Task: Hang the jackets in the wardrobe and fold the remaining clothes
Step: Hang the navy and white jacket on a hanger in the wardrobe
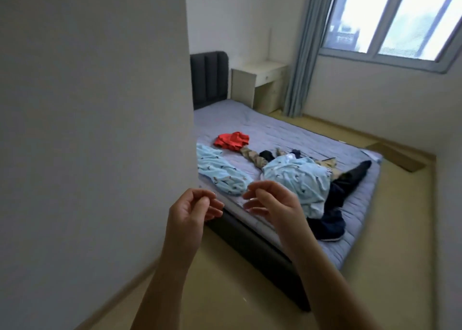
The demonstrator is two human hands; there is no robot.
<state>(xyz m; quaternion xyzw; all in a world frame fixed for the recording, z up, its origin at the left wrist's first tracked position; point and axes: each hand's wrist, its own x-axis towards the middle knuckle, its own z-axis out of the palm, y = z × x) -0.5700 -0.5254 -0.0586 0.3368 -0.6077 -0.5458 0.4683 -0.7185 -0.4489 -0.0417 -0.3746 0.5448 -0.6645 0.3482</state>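
Nearest, the empty left hand (pixel 193 211) and right hand (pixel 271 204) hover with fingers loosely curled, and just beyond them, on the grey quilted bed (pixel 287 129), a pale blue printed top (pixel 300 179) overlaps a dark navy jacket (pixel 333 197), so tugging one could drag the other floorward.

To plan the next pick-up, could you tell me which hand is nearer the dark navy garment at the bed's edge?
Right. The right hand hovers left of the dark navy garment; the left hand is farther left, by the wall.
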